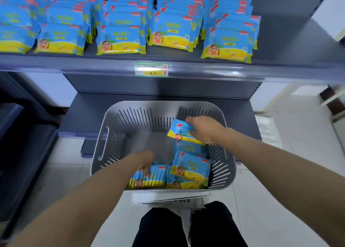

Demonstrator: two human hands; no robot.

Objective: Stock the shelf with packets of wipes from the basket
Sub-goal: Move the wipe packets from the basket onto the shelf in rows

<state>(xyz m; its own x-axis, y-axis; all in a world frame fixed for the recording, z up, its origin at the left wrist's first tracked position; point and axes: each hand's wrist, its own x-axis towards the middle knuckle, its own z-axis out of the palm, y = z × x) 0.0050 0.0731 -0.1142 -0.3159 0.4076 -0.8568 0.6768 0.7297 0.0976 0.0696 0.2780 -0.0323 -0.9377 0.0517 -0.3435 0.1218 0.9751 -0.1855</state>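
Observation:
A grey slotted basket stands below the shelf and holds several blue and yellow packets of wipes along its near and right side. My right hand grips one packet, lifted above the others at the basket's right. My left hand reaches down into the near left corner, its fingers on a row of upright packets; whether it grips them cannot be told. The upper shelf carries several rows of the same packets.
A price tag sits on the shelf's front edge. The right end of the shelf is bare. A lower grey shelf lies behind the basket. Dark bins stand at the left. My legs are below the basket.

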